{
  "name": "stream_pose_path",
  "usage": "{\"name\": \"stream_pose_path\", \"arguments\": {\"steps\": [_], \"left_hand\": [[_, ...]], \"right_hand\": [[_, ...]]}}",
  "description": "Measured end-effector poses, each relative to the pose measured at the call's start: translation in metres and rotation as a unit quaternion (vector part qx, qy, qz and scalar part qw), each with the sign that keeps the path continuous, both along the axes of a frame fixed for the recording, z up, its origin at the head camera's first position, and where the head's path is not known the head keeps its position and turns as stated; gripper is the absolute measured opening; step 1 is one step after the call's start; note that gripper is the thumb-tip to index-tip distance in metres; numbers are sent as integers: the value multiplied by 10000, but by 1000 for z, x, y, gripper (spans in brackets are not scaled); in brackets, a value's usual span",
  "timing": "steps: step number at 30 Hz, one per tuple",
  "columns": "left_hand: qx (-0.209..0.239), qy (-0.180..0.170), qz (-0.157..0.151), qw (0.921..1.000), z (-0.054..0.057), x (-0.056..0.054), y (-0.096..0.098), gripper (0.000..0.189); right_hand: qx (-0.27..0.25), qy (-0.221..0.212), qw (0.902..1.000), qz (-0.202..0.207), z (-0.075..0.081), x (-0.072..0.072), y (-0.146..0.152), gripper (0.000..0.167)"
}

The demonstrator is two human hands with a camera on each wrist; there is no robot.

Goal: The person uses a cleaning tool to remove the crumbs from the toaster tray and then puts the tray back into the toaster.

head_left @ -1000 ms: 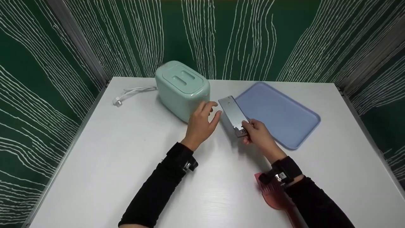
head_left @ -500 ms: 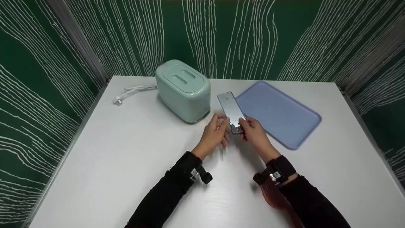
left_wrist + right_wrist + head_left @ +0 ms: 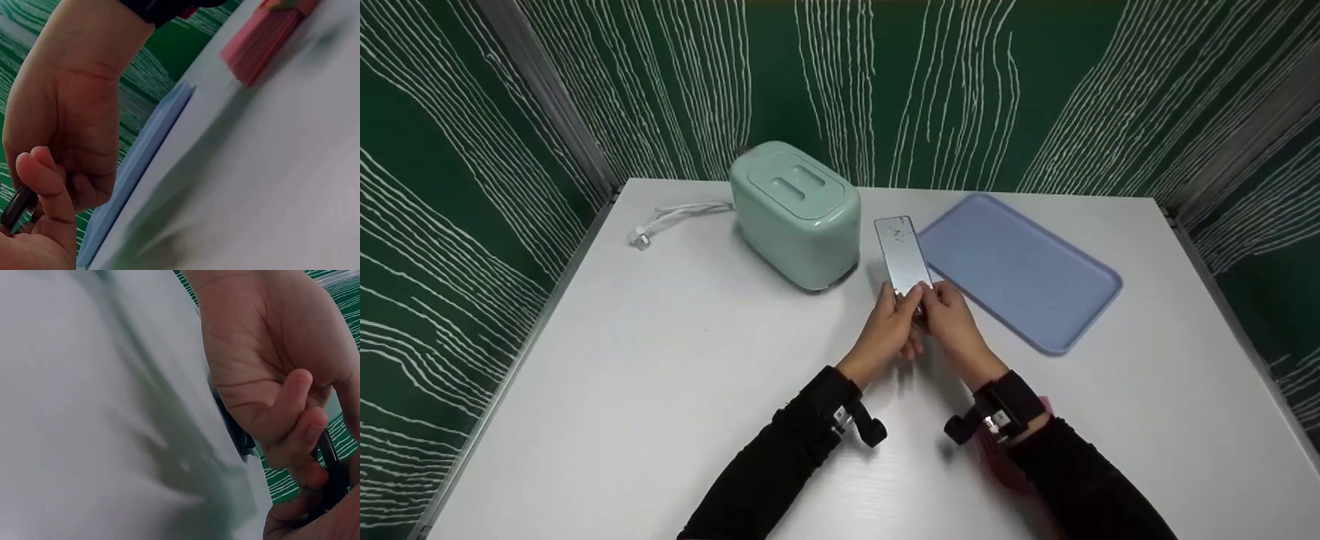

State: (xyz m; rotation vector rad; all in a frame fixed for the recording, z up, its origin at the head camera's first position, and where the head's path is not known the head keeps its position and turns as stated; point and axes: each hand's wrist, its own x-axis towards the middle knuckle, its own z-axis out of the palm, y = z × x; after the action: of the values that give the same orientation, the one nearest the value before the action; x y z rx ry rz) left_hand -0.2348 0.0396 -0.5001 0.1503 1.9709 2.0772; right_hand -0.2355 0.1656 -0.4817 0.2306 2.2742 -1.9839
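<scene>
Both hands are at the near end of a flat silver rectangular piece, whose far end points toward the back of the table. Its exact kind is unclear; a dark edge shows in the right wrist view. My left hand pinches it from the left, thumb on top, other fingers below. My right hand grips it from the right, its thumb beside the left one. The piece is held above the table, between a mint-green toaster and a light-blue tray. Fingers hide its near end.
A white power cord with plug lies left of the toaster. Under my right forearm is a reddish brush, mostly hidden in the head view. Green walls with white lines enclose the white table.
My left hand has left the toaster's side, moved right and toward me, and taken hold of the silver piece. The right hand has shifted slightly left with it. Toaster and tray have stayed put.
</scene>
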Motion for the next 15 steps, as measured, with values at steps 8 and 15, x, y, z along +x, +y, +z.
{"name": "stream_pose_path", "arguments": {"steps": [8,15], "left_hand": [[236,196,450,9985,-1,1,6,29],[119,245,597,9978,-5,0,3,27]], "right_hand": [[-150,-17,9995,-266,1,5,-12,28],[-629,16,9972,-393,-2,11,-19,29]]}}
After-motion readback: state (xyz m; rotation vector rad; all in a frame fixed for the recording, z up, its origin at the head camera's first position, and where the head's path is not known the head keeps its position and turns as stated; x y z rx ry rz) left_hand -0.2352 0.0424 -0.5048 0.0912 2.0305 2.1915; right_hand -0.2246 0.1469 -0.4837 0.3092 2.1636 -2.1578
